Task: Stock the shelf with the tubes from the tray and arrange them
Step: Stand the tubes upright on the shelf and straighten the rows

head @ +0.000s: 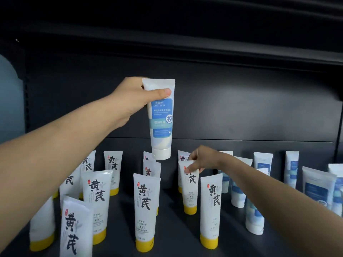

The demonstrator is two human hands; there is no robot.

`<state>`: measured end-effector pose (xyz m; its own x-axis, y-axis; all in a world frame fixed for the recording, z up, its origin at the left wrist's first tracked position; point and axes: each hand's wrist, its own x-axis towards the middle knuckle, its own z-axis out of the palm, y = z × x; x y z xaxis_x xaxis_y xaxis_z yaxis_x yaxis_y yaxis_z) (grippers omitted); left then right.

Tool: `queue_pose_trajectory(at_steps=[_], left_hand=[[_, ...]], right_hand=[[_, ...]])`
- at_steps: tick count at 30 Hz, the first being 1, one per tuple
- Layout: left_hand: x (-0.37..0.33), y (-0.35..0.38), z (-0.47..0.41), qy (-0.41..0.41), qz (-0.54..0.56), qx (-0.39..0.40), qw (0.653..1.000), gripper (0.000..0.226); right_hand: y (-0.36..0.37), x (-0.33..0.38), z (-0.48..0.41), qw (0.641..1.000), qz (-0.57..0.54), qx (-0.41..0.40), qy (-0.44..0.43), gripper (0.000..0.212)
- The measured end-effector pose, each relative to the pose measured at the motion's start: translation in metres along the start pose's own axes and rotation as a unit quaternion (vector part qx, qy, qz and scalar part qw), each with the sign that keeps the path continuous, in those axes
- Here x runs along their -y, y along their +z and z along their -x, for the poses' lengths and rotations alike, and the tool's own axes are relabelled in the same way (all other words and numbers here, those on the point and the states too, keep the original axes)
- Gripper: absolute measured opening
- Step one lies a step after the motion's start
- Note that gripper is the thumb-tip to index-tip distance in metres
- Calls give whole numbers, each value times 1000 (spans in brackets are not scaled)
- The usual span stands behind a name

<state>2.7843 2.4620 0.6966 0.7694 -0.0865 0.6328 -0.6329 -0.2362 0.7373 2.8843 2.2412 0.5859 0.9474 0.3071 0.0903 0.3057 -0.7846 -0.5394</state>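
Blue-label tube [161,119] held up in middle of frame, cap down, above dark shelf [241,145]. Left hand [133,101] grips its top. Right hand [199,161] pinches top of yellow-cap tube [189,188] standing lower middle. More blue tubes [263,164] stand at right.

Fairly bright frontal light washes the white plastic tubes with yellow caps [146,210], while the black metal shelf [241,108] is dim. Soft shadows lie beside them, and straight lines bow toward the edges.
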Motion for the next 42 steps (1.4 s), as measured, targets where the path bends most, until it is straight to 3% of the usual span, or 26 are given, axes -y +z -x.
queue_pose_trajectory(at_steps=[7, 11, 17, 21, 23, 28, 34, 42], left_hand=[[-2, 8, 3, -7, -4, 3, 1000, 10], [-4, 11, 5, -9, -7, 14, 1000, 11], [-16, 15, 7, -4, -6, 21, 1000, 12], [-30, 17, 9, 3, -4, 23, 1000, 15], [-37, 20, 10, 9, -3, 28, 1000, 14], [-61, 32, 15, 25, 7, 39, 999, 12], [-94, 62, 34, 39, 31, 51, 998, 12], [-128, 138, 75, 32, 37, 50, 998, 11]], right_hand=[[0, -2, 3, 1000, 2, 4, 9, 28], [-4, 1, 7, 998, 50, 24, 18, 22], [-20, 9, 17, 990, 134, 20, 35, 36], [-41, 20, 38, 986, 159, 8, 49, 22], [-52, 29, 53, 981, 184, 0, 61, 21], [-81, 42, 93, 951, 292, -51, 92, 43], [-111, 44, 170, 920, 358, -114, 108, 37], [-121, 4, 289, 908, 375, -162, 95, 38]])
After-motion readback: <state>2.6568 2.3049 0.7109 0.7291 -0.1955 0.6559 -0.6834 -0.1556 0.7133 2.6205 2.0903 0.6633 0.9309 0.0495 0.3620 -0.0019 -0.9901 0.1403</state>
